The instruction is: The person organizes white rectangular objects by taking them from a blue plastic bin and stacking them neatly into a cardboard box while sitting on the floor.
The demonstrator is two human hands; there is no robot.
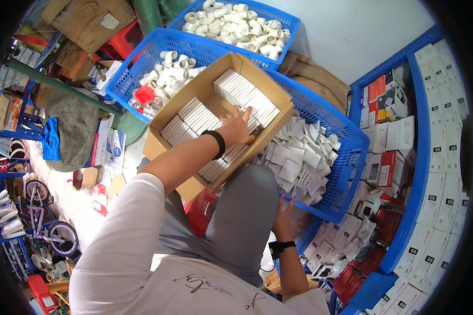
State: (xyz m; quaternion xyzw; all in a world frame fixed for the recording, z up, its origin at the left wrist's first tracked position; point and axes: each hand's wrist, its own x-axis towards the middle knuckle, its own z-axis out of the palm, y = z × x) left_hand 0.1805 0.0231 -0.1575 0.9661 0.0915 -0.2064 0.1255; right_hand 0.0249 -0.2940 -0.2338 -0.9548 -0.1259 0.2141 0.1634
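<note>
Rows of thin white plates (199,118) stand on edge in an open cardboard box (157,147), which is tilted across the blue baskets before me. My left hand (236,128) reaches into the box with fingers spread over the plates, near the gap between rows; its fingertips touch or hover just above them. Beside my knee, my right hand (283,220) has its fingers apart near the rim of a blue plastic basket (341,197). Whether it touches the rim is unclear. Loose white plates (289,167) and white pipe fittings (333,141) fill that basket.
Two more blue baskets (122,75) (291,23) hold white plastic pipe fittings. A blue shelf (416,118) with white boxes stands on the right. Cartons, a grey cloth (73,130) and a small bicycle (43,220) are on the left. Red plastic (200,214) shows under my legs.
</note>
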